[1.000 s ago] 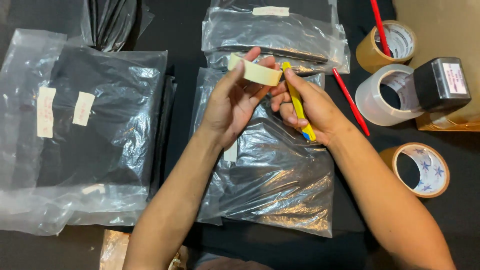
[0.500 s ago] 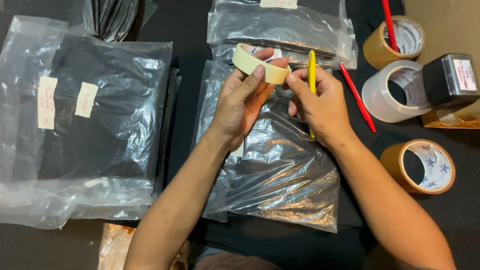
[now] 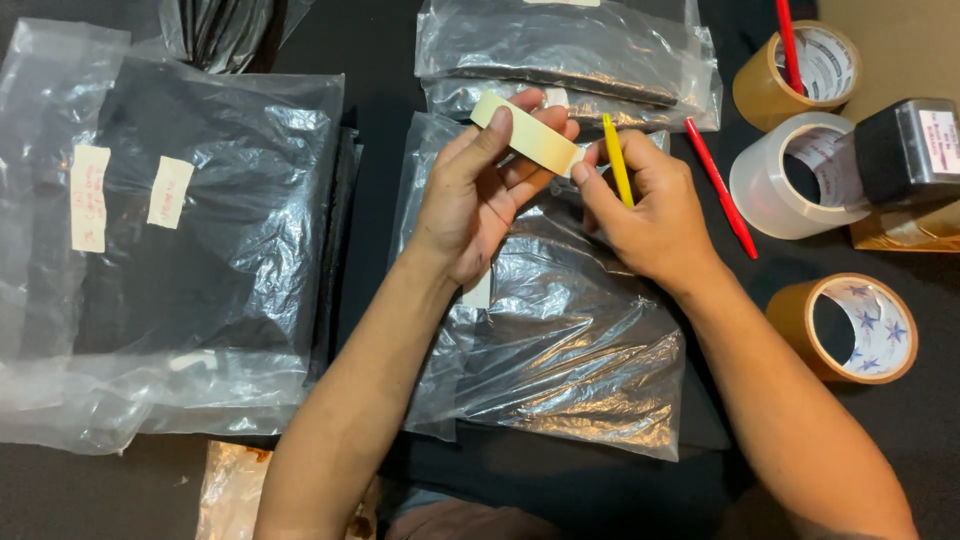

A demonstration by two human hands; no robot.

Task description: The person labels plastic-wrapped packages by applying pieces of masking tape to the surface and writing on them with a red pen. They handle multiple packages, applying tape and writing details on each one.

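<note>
From the head camera: your left hand (image 3: 480,195) pinches a roll of cream masking tape (image 3: 527,143) between thumb and fingers, above a clear plastic bag (image 3: 560,350) holding a folded black garment. Your right hand (image 3: 650,215), closed on a yellow pen (image 3: 617,172), touches the roll's edge. At left lies a labelled bag (image 3: 200,230) of dark clothing; at right, a clear tape roll (image 3: 785,175).

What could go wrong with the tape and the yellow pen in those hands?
1. The right hand grips a yellow pen while its fingers pick at the cream tape roll; the pen might slip or mark something.
2. The left hand holds the roll above a shiny plastic bag; loose tape could stick to it.
</note>
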